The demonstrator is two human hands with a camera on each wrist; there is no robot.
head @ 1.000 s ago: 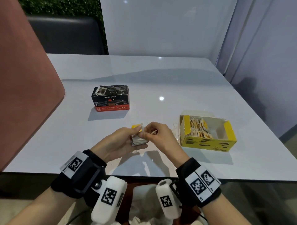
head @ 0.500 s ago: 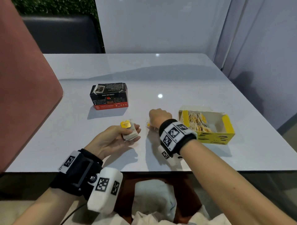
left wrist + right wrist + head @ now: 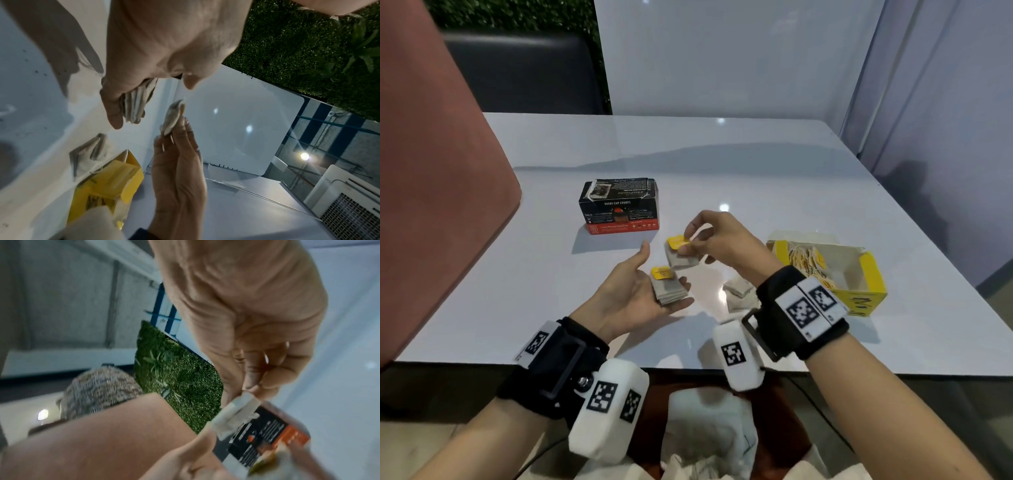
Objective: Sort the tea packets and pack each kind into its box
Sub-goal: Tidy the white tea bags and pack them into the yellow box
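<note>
My left hand point(image 3: 664, 271) lies palm up over the table, a stack of grey tea packets point(image 3: 669, 291) with a yellow tag cupped in its fingers, thumb lifted off. Just above it my right hand point(image 3: 687, 245) pinches one more yellow-tagged tea packet point(image 3: 681, 255) between thumb and fingertips. The left wrist view shows the stack point(image 3: 135, 104) and the pinched packet point(image 3: 172, 116) a little apart. The open yellow box point(image 3: 868, 274) at the right holds several such packets. A shut black-and-red box point(image 3: 619, 207) stands behind the hands.
A few loose tea packets point(image 3: 739, 293) lie on the white table point(image 3: 756, 171) between my right wrist and the yellow box. A reddish chair back point(image 3: 431, 205) rises at the left table edge. White panels close off the far side and right.
My right hand reached to the table beside the yellow box, picked up a tea packet and has come back over the stack. My left thumb has lifted off the stack.
</note>
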